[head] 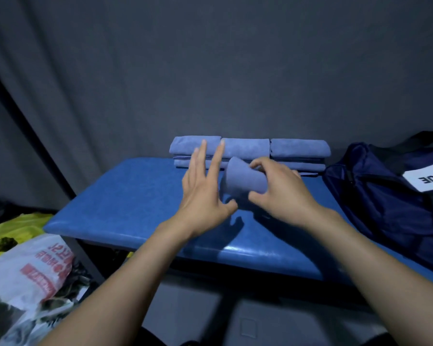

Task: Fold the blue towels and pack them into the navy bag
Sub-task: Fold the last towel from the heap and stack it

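At frame centre, the right hand point(283, 186) grips a rolled blue towel point(245, 179), the left hand point(203, 191) spread open; folded towels point(250, 151) stacked behind, none visibly in the navy bag point(375, 196) at right.

Four blue towels point(245, 179), one navy bag point(375, 196), two hands point(203, 193).

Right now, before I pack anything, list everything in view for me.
Folded blue terry towels: stacked in three piles, exact count unclear, far edge of bench.
Rolled blue towel: one, held above bench.
Blue padded vinyl bench: one, centre.
Navy fabric bag: one, right end of bench.
White printed plastic bag: one, lower left.
Yellow cloth: one, left.
Grey curtain: backdrop.
Left hand: open, beside roll.
Right hand: grips roll.
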